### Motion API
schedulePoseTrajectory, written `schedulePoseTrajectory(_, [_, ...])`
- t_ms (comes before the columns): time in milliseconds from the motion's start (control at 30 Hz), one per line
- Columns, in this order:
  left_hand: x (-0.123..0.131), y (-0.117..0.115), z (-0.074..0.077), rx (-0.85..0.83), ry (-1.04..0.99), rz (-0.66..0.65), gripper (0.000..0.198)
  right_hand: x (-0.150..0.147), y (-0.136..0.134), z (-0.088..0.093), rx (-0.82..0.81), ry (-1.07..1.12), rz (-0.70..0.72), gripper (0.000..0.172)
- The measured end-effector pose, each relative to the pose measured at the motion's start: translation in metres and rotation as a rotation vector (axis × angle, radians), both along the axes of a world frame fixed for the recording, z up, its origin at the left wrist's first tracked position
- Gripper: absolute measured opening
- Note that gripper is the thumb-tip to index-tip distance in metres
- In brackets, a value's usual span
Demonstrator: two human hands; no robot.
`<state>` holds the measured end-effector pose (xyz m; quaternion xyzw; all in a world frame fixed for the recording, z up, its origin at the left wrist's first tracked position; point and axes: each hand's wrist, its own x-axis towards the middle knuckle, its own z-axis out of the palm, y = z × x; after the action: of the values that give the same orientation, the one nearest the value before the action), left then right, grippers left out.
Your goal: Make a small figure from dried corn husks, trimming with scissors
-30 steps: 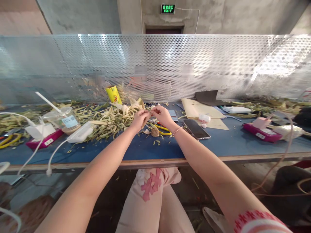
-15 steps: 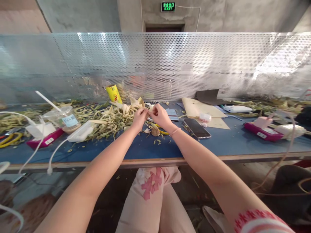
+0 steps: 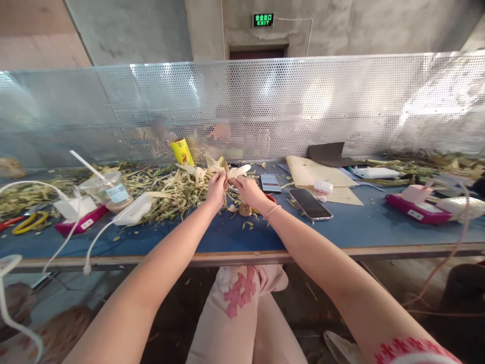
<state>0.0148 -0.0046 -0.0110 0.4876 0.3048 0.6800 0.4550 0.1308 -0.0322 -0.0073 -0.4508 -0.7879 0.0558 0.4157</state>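
Note:
My left hand [image 3: 216,191] is closed around the lower end of a bunch of pale dried leaves [image 3: 213,164], spread out like petals above the fingers. My right hand [image 3: 250,193] meets it from the right, its fingertips pinched at the base of the bunch; what exactly they grip is hidden. One broad cream leaf [image 3: 242,170] sticks out to the right above my right hand. Beneath the hands a brown, round dried piece [image 3: 244,209] lies among scraps. A red loop-like handle [image 3: 270,197] shows partly behind my right wrist.
A heap of dried leaf strips [image 3: 174,194] spreads left of my hands, near a yellow can [image 3: 182,151]. Rightward lie a phone [image 3: 310,204], a small white bottle [image 3: 323,188] and tan sheets [image 3: 318,172]. Leftward are a plastic cup [image 3: 113,189], a power strip [image 3: 81,220] and yellow-handled scissors [image 3: 30,222].
The view has shifted slightly. My fingers have moved a little lower on the bunch, and the cream leaf now shows clearly to the right of it.

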Motion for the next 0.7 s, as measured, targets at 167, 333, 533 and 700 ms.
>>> schedulePoseTrajectory(167, [0.0,0.0,0.002,0.031,-0.031,0.04,0.037,0.002,0.0,-0.001,-0.02,-0.066,0.054,0.023])
schedulePoseTrajectory(333, [-0.003,0.003,0.003,-0.004,-0.035,0.133,0.039,-0.001,-0.008,0.001,-0.019,-0.133,0.227,0.02])
schedulePoseTrajectory(533, [-0.006,0.002,0.007,-0.021,-0.093,0.201,0.039,-0.001,-0.014,0.008,-0.003,-0.095,0.254,0.022])
schedulePoseTrajectory(700, [-0.007,0.001,0.008,-0.01,-0.104,0.231,0.039,0.001,-0.013,0.007,-0.008,-0.08,0.235,0.021])
